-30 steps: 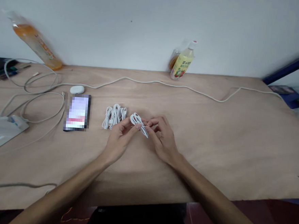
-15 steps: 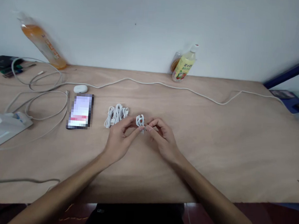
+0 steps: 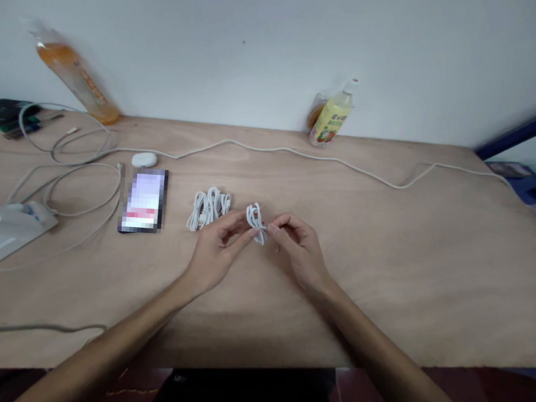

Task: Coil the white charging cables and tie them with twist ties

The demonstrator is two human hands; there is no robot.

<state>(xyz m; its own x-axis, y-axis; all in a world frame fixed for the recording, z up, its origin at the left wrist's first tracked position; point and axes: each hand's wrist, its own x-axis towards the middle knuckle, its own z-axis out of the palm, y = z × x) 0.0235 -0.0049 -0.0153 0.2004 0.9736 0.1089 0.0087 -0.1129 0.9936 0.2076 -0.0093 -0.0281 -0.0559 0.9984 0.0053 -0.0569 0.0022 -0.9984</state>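
Observation:
A small coiled white cable (image 3: pixel 255 215) is pinched at its middle by my left hand (image 3: pixel 221 247), with loops showing above and below the fingers. My right hand (image 3: pixel 299 246) is closed, thumb against fingertips, just to the right of the coil. Between its fingertips and the coil's waist runs a short thin tie (image 3: pixel 265 228), which looks like a twist tie. Close behind my left hand, several bundled white cables (image 3: pixel 210 206) lie side by side on the wooden table (image 3: pixel 384 252); my left fingers partly cover their lower right end.
A phone (image 3: pixel 143 201) and a white earbud case (image 3: pixel 144 160) lie to the left. Loose cables and a white power strip (image 3: pixel 22 239) take up the far left. One long white cable (image 3: pixel 308 155) crosses the back. An orange bottle (image 3: pixel 77 80) and a yellow-labelled bottle (image 3: pixel 332 117) stand by the wall.
My right hand has drawn slightly rightward from the coil, and the thin tie now shows between them. The coil has turned a little, so its lower loop is in view.

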